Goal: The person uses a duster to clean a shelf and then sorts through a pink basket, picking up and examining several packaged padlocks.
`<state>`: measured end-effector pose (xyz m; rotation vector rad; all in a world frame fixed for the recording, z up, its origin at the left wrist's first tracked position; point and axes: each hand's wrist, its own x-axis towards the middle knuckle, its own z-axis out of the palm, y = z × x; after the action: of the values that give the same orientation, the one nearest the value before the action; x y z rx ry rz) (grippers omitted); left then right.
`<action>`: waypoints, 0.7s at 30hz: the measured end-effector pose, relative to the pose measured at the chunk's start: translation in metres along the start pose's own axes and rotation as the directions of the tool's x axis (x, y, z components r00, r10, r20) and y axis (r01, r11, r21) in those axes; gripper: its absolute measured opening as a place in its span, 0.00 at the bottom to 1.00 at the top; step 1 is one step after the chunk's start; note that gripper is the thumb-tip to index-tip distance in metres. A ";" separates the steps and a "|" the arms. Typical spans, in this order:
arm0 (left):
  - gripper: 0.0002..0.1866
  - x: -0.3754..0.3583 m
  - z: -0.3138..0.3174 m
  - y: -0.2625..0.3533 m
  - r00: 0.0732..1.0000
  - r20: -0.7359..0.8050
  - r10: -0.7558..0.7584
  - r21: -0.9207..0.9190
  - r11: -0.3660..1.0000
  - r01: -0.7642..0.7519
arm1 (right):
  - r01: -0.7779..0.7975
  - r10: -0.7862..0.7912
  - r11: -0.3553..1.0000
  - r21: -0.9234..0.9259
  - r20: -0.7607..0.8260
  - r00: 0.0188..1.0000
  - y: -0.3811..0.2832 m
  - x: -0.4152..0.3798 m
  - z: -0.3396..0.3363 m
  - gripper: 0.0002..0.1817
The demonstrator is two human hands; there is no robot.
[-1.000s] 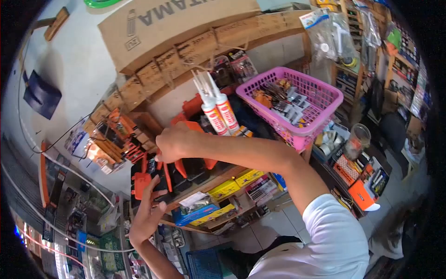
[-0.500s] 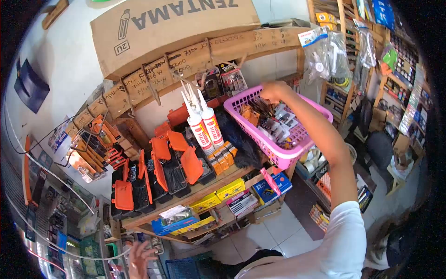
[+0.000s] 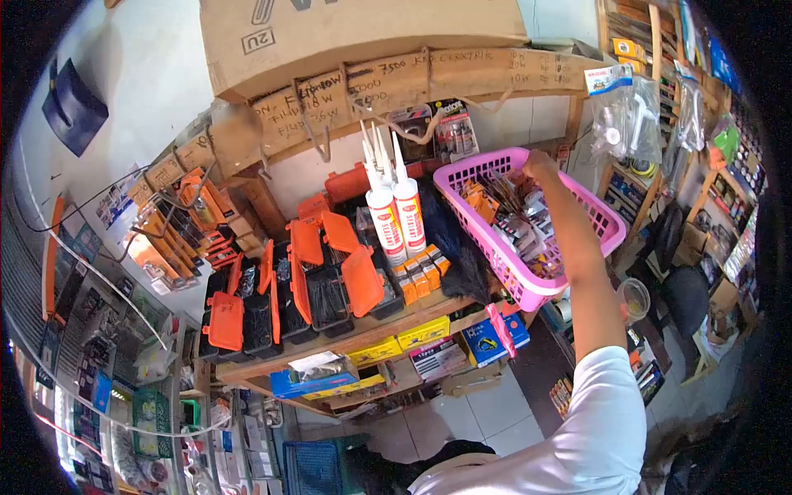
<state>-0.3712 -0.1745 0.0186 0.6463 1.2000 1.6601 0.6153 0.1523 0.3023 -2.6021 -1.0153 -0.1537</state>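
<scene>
My right hand [image 3: 540, 164] reaches over the pink plastic basket [image 3: 518, 280] at its back edge. The fingers point down and are mostly hidden, so what they may hold cannot be made out. Inside the basket lie small packaged items [image 3: 528, 229], thin dark sticks and orange packets [image 3: 480, 200]. Left of the basket stand white sealant tubes [image 3: 385, 223], with small orange boxes [image 3: 420, 275] in front of them. My left hand is out of view.
Black bins with orange lids [image 3: 361, 282] line the wooden shelf [image 3: 330, 351] to the left. Below are yellow and blue boxes [image 3: 495, 340]. A large cardboard box [image 3: 363, 41] sits above. Plastic bags [image 3: 619, 115] hang at the right.
The view has shifted, so the shelf and basket appear farther right. My left hand, spread at the lower left before, has left the view. My right hand stays at the back of the basket.
</scene>
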 end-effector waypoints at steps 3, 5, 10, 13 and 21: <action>0.33 -0.026 0.085 0.035 0.996 -0.091 -0.009 -0.165 0.986 -0.006 | -0.015 0.017 1.000 0.025 -0.091 0.996 0.003 0.008 0.007 0.11; 0.35 -0.029 0.095 0.037 0.999 -0.008 -0.042 -0.134 0.990 0.040 | -0.108 0.103 0.963 0.248 0.036 0.994 0.005 0.008 0.002 0.09; 0.29 0.002 0.104 0.011 0.988 -0.002 -0.155 -0.227 0.962 0.151 | -0.184 0.123 0.900 0.394 0.175 0.977 0.017 0.006 -0.006 0.06; 0.16 0.019 0.113 -0.013 0.992 0.088 0.092 0.039 0.995 -0.096 | -0.023 0.066 0.911 0.412 -0.091 0.994 0.034 0.008 -0.003 0.04; 0.27 0.033 0.221 -0.006 0.908 0.348 -0.233 -0.048 0.963 0.265 | 0.157 -0.131 0.984 0.083 -0.263 0.956 0.061 -0.021 -0.012 0.09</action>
<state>-0.1992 -0.0519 0.0927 0.6588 0.9071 1.3175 0.6411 0.0933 0.2919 -2.3392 -1.0856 -0.4502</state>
